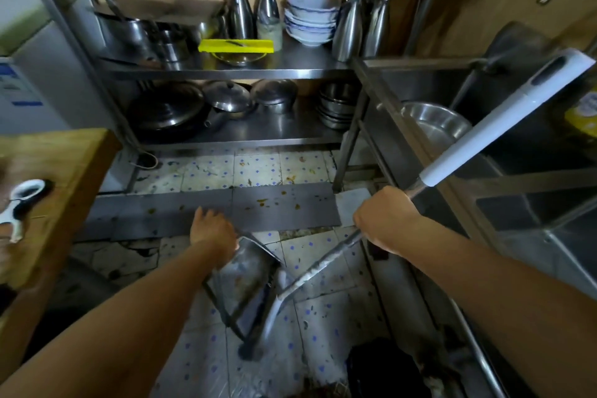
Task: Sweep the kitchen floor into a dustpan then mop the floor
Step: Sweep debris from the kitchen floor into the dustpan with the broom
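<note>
We see right hand [384, 216] gripping broom handle [326, 263] — left hand [211, 228] holds top edge of tilted metal dustpan [245, 275] — fingers curled, over tiled floor [323, 310].

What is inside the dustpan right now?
The dustpan shows a greyish, smeared inner surface with a few small brownish specks; its upper end is hidden by the left hand.

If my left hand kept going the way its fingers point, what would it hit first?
Probably the grey strip across the tiled floor, just beyond the left hand holding the dustpan; depth is unclear.
</note>
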Demonstrator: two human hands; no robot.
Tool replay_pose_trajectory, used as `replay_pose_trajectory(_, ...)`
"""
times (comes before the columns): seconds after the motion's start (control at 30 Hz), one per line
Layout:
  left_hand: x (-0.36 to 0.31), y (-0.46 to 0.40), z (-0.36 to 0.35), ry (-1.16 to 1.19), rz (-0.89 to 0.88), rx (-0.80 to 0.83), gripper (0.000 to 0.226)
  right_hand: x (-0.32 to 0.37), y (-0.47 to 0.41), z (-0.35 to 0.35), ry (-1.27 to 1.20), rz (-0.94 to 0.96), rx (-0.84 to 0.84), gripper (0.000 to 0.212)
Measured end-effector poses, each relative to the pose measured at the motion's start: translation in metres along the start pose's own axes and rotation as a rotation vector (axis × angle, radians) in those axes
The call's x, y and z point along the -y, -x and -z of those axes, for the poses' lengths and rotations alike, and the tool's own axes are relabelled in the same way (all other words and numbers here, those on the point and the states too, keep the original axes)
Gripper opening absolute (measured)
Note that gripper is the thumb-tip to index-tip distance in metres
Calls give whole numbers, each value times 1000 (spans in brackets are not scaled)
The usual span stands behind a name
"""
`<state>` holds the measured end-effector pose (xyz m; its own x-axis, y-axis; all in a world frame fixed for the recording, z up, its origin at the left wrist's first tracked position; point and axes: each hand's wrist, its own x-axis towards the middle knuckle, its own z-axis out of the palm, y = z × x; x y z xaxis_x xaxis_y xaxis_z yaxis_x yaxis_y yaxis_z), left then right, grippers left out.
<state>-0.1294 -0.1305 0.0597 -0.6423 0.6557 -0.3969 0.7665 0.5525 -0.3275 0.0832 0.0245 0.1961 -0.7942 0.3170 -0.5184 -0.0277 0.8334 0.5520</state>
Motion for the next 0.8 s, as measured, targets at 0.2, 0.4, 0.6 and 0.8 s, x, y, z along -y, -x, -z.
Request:
replay_pose_trajectory(0.2, 19, -11, -6, 90, 35, 26, 40, -15, -16, 29, 63, -20, -4, 25)
replay_pose_trajectory(0.4, 35, -34, -12, 173, 99, 40, 48, -27, -42, 57, 120, -46, 8, 21)
replay_pose_trajectory(0.6, 54, -65, -22, 373, 182, 84, 45, -42, -60, 78, 105, -89, 44, 20)
replay_pose_trajectory(0.8, 89, -92, -27, 563, 283, 103, 45, -47, -81, 91, 85, -146, 73, 20)
